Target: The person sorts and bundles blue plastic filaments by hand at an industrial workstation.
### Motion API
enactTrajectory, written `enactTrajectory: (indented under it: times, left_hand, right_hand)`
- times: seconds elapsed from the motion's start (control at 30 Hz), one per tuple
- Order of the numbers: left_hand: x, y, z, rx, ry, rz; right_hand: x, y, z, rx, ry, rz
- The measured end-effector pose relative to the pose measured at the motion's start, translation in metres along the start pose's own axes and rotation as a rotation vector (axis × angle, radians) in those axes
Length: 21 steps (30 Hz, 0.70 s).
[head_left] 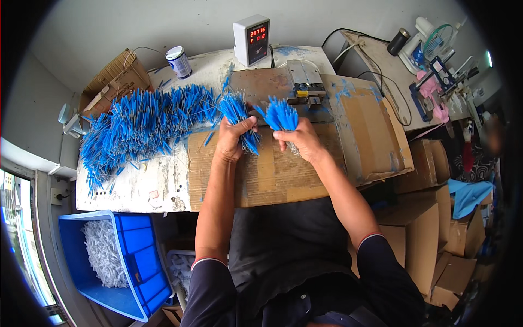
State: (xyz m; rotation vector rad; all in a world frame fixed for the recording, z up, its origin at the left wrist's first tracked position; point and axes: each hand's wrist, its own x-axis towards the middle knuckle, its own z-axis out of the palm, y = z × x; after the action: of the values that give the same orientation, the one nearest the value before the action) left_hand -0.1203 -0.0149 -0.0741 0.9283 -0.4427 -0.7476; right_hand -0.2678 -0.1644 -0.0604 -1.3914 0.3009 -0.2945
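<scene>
My left hand [234, 133] is closed round a bundle of thin blue sticks with fine metal wire ends [236, 109]; the bundle leans, with blue tips showing above and below the fist. To its right, my right hand [301, 139] grips a second bundle of blue sticks [280, 113], the blue ends upward and pale wire ends below the fingers. The two bundles are apart, above the cardboard sheet [267, 182] on the table. A large heap of the same blue sticks [147, 120] lies left of my left hand.
Behind my hands stand a small metal fixture [306, 82] and a box with a red lit display [251, 41]. A white and blue can [178, 62] is at the back left. Below left, a blue crate [133, 256] holds small clear pieces. Cardboard boxes [419, 234] stand at the right.
</scene>
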Motion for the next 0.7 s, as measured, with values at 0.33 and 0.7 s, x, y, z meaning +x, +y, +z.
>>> enactTrajectory:
  times: [0.33, 0.7]
  left_hand:
    - [-0.003, -0.003, 0.002, -0.222, -0.252, -0.111]
    - [-0.001, -0.004, 0.008, 0.001, -0.264, -0.19]
  right_hand:
    - [0.022, -0.024, 0.021, 0.157, 0.331, -0.225]
    - [0.032, -0.035, 0.034, 0.117, 0.364, -0.206]
